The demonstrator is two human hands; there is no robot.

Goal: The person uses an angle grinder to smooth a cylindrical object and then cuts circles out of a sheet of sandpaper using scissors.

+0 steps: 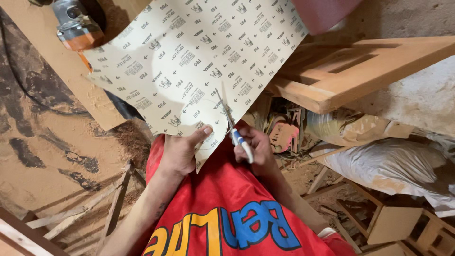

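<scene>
1. Over a sawdust-strewn floor (47, 156): scrap wooden sticks (85, 208), dark stains.
2. At centre, held up over a red shirt: large sandpaper sheet (189, 61), printed backing upward, pencilled circle near its lower edge.
3. Left hand (182, 151) pinching the sheet's lower edge, thumb on top.
4. Right hand (253, 147) closed around scissors (232, 125), blades entering the sheet.
5. Upper left: plywood board (61, 76), orange power tool (76, 26) resting on it.
6. To the right: wooden frame (350, 71), white sacks (393, 166), small wooden boxes (393, 223).
</scene>
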